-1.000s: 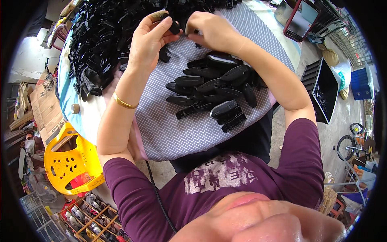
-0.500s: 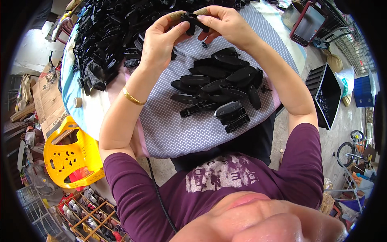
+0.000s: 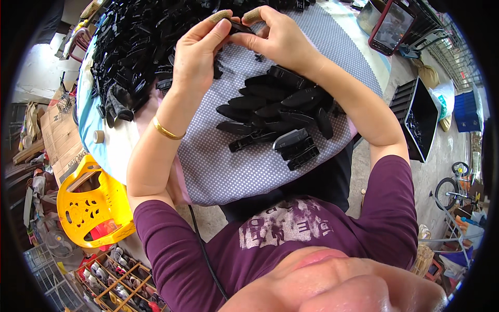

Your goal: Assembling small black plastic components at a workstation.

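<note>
Two hands work together at the far middle of the bench, which is covered with a grey dotted cloth.

Left hand: fingers curled, thumb and forefinger pinched on the left end of a small black plastic part; a tan fingertip cover sits on the forefinger. A gold bangle circles the wrist.

Right hand: fingers bent, pinching the right end of the same small black plastic part, also with a tan cover on one fingertip. The part is held between both hands, just above the cloth at its far edge.

Near pile: a cluster of long black plastic pieces lying on the cloth, right of centre, under the right forearm; one piece in it shows a grey face.

Far-left heap: a large mass of similar black pieces, spread over the far left of the bench and touching the left hand's side.

Roll of tape: small, tan, on the light-blue left edge of the bench.

Yellow plastic chair: on the floor, near left of the bench.

Phone: red-edged, propped at the far right.

Black tray: on the floor to the right, tilted.
</note>
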### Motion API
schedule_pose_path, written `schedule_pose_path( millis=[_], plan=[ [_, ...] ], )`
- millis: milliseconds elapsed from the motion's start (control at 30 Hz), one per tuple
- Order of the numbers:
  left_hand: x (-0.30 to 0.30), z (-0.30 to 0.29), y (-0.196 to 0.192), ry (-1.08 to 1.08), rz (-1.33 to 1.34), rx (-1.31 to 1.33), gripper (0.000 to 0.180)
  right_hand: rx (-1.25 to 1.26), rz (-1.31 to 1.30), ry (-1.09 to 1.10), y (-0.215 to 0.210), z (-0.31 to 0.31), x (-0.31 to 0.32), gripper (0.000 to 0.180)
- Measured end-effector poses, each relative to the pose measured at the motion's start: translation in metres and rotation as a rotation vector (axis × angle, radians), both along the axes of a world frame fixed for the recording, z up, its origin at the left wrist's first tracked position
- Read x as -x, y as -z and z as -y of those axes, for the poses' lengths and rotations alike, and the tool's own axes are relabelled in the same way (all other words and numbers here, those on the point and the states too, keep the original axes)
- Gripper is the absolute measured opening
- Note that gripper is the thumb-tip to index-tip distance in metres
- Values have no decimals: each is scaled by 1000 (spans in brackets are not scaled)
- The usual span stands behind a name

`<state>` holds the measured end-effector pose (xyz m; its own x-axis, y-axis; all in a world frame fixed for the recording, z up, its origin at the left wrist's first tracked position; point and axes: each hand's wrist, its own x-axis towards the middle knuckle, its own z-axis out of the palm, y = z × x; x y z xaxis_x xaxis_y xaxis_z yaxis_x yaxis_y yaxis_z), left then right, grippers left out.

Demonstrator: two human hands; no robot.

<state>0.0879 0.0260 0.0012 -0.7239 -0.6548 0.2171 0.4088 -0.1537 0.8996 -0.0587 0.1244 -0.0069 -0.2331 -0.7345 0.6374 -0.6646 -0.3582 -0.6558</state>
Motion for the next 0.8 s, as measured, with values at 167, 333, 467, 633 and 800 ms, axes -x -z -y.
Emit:
schedule_pose_path(
  millis=[167,333,467,633,800],
  plan=[
    [-1,-1,-8,10,18,299,22,-276,31,-209,0,-3,8,31],
    [-6,-2,-14,36,12,314,22,-70,-113,-108,2,-8,-3,31],
    [-4,2,-11,43,52,285,26,-168,-96,-166,3,-5,3,32],
    [3,1,-4,45,7,341,30,-247,344,-316,-1,0,4,34],
    [0,4,1,2,61,437,29,-308,151,-331,-2,-1,6,40]
  ],
)
